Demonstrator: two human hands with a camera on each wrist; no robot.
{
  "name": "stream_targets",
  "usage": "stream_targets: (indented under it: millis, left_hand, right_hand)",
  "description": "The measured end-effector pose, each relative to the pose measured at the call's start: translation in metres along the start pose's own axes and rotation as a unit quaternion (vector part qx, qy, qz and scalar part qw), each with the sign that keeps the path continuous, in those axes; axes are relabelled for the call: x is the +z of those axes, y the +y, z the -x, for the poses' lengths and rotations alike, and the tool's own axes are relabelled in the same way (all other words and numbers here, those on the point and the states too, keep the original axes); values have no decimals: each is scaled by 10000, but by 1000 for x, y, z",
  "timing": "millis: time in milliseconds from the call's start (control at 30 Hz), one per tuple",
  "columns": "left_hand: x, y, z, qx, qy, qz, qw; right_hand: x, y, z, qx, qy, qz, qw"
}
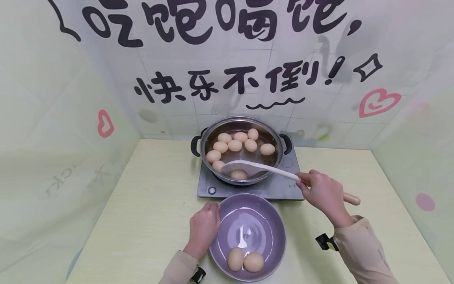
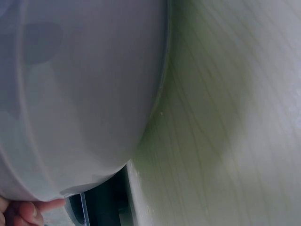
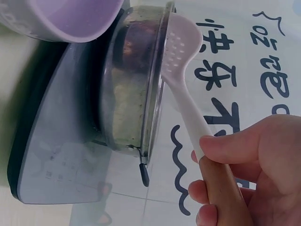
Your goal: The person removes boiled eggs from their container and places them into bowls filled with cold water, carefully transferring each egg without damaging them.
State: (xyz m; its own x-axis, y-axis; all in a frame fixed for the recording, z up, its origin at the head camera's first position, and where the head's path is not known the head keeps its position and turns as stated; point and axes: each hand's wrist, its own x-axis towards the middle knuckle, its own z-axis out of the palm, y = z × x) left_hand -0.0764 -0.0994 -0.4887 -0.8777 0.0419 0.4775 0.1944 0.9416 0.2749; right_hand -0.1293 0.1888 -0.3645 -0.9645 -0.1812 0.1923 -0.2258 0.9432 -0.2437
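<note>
My right hand (image 1: 323, 194) grips the wooden handle of a white slotted spoon (image 1: 280, 172), thumb along the handle in the right wrist view (image 3: 254, 160). The spoon's head (image 3: 181, 44) is at the pot's near side, over an egg (image 1: 238, 174) that shows partly beneath it. Several eggs (image 1: 235, 145) sit in the metal pot (image 1: 208, 136). My left hand (image 1: 204, 227) holds the left rim of a purple bowl (image 1: 280, 221), its fingers (image 2: 29, 212) curled at the edge. Two eggs, one (image 1: 235, 259) beside the other (image 1: 253, 262), lie in the bowl.
The pot stands on a grey induction cooker (image 1: 283, 191) at the back of the light wooden table (image 1: 149, 205). Black side handles (image 1: 196, 146) stick out from the pot. Printed sheets (image 1: 220, 59) with dark lettering and pink hearts surround the table at the back and sides.
</note>
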Motion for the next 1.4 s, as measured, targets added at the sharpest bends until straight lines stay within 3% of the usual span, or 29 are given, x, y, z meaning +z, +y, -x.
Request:
stream_targets:
  millis: [467, 800, 1000, 1400]
  left_hand:
    - [0, 0, -1, 9, -31, -52, 10000]
    - [-2, 0, -1, 2, -92, -66, 9999]
    - [-1, 1, -1, 3, -131, -49, 9999]
    - [0, 1, -1, -45, -159, -32, 9999]
  right_hand:
    - [-3, -3, -8, 50, -477, 32, 9988]
    - [-5, -3, -15, 171, -1154, -63, 9931]
    - [-9, 0, -18, 280, -1536, -425, 9868]
    - [-23, 5, -8, 333, -1622, -485, 9850]
